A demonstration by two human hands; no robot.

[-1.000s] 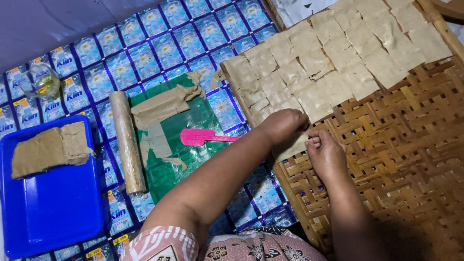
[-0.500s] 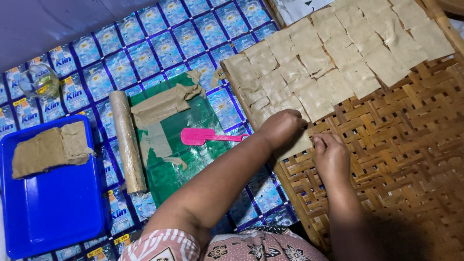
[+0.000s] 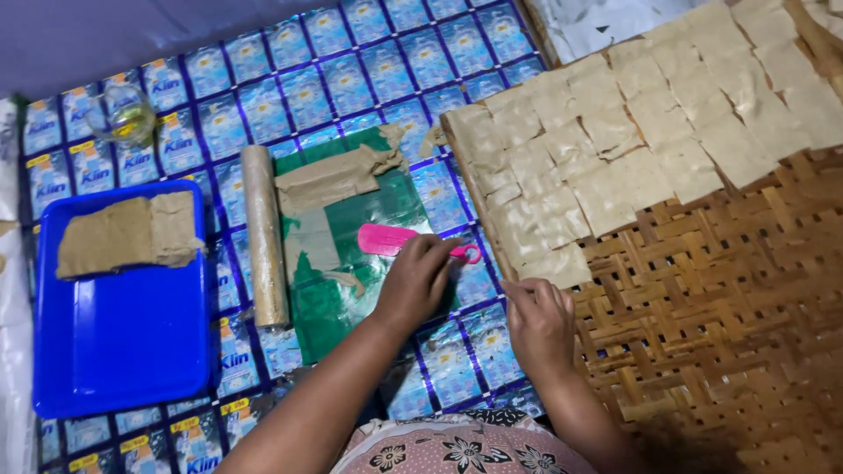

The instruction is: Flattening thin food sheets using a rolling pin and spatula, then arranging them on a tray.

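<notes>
Spread across the floor I see a mat (image 3: 351, 79) of blue sachets, and on it lies a green sheet (image 3: 351, 263). My left hand (image 3: 417, 281) rests on the pink scraper (image 3: 395, 239) lying at that sheet's right edge, fingers curled over its handle; whether they grip it I cannot tell. My right hand (image 3: 537, 323) sits right of the sheet, loosely curled and empty, touching the woven tray (image 3: 702, 325) beside the dough squares (image 3: 615, 149). Left of the sheet lie a rolling pin (image 3: 263, 233) and a blue tray (image 3: 114, 351).
</notes>
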